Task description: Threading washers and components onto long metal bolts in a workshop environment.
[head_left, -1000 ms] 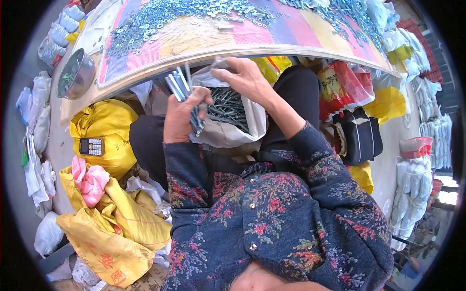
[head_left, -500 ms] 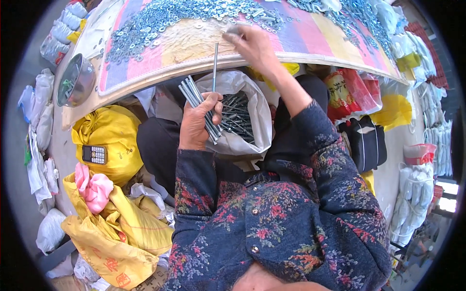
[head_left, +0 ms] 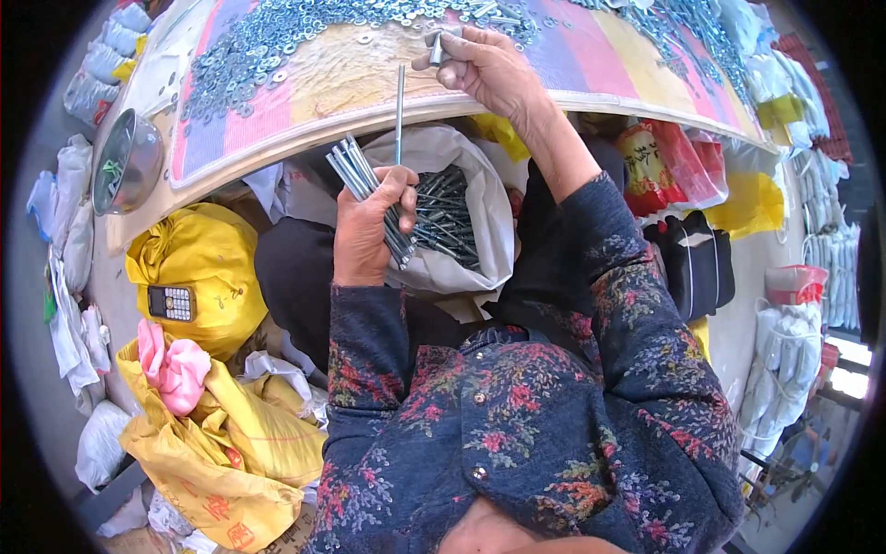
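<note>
My left hand (head_left: 374,222) is closed around a bundle of long metal bolts (head_left: 351,171). One single bolt (head_left: 400,115) stands upright out of that grip, apart from the rest. Above the table's near edge, my right hand (head_left: 498,76) pinches a short silver metal sleeve (head_left: 437,50) between thumb and fingers. The sleeve is up and to the right of the upright bolt's tip, not touching it. Below my hands, between my legs, a white sack (head_left: 489,194) gapes around many dark bolts (head_left: 448,222).
Washers (head_left: 245,78) lie heaped on the striped table mat (head_left: 517,78), with more hardware (head_left: 683,46) at the far right. A metal bowl (head_left: 127,162) stands at the table's left. A phone (head_left: 172,303) rests on a yellow bag (head_left: 226,268). A red package (head_left: 646,166) sits right of my legs.
My right hand has turned and moved slightly right, and the sleeve in its fingers now shows clearly. My left hand keeps the bolts and has shifted slightly left in the picture.
</note>
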`<move>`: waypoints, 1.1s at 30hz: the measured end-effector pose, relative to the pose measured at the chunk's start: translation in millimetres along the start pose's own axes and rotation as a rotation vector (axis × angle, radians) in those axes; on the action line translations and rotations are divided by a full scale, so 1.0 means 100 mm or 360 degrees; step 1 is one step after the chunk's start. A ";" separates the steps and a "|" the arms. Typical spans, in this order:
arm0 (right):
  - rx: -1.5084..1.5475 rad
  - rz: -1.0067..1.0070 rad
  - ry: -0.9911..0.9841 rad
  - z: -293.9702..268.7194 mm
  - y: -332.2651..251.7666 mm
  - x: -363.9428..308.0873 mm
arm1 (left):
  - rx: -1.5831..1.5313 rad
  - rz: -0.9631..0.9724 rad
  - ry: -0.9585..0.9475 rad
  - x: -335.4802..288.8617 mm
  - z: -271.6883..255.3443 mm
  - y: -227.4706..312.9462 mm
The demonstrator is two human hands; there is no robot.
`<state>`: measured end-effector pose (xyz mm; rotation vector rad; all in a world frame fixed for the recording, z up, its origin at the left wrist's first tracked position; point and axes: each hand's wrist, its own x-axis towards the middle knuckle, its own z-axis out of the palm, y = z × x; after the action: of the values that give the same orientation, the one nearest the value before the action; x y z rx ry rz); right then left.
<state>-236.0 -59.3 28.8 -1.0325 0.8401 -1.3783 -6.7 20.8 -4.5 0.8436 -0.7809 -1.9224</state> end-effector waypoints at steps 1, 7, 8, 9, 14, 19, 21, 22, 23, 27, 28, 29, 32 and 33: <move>-0.0009 -0.0019 0.0032 0.02 -0.01 -0.04 | -0.0039 -0.0010 -0.0002 0.00 0.03 0.01; -0.0174 -0.0107 0.0258 0.04 0.00 -0.12 | 0.0030 -0.0085 -0.0052 -0.01 -0.03 0.02; -0.0345 -0.0141 0.0301 0.07 0.00 -0.12 | 0.0028 -0.0079 -0.0048 -0.02 -0.03 0.01; -0.0345 -0.0141 0.0291 0.11 0.00 -0.15 | 0.0082 -0.0073 -0.0057 -0.02 -0.02 0.01; -0.0814 0.0282 -0.0495 0.63 0.15 -0.31 | -0.0186 -0.0011 0.0101 -0.02 -0.11 0.07; -0.0813 0.0179 -0.0489 0.99 0.33 -0.24 | -0.0482 0.0030 0.0142 -0.01 -0.32 0.26; -0.0819 0.0204 -0.0569 1.16 0.49 -0.35 | -0.0558 0.0033 0.0109 -0.07 -0.43 0.24; -0.1024 0.0234 -0.0558 1.22 0.47 -0.37 | -0.0635 0.0012 0.0071 -0.11 -0.49 0.21; -0.1190 0.0235 -0.0638 1.24 0.43 -0.32 | -0.0740 -0.0040 0.0083 -0.14 -0.53 0.19; -0.1241 0.0287 -0.0620 1.41 0.17 0.10 | -0.0956 0.0060 -0.0066 -0.17 -0.59 0.31; -0.1442 -0.0017 -0.0384 1.40 0.24 0.33 | -0.0964 0.0057 -0.0073 -0.17 -0.62 0.32; -0.1206 -0.0247 -0.0336 1.33 0.38 0.63 | -0.0884 0.0098 -0.0109 -0.17 -0.63 0.34; -0.2375 -0.0674 0.0005 1.30 0.76 1.12 | -0.0757 0.0170 -0.0110 -0.15 -0.60 0.36; -0.2530 -0.0672 0.0079 1.32 0.85 1.20 | -0.0665 0.0160 -0.0002 -0.14 -0.55 0.36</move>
<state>-76.9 -174.1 9.1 -2.4549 1.9031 -0.8519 59.6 7.4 -4.4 0.5359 -0.3899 -1.9021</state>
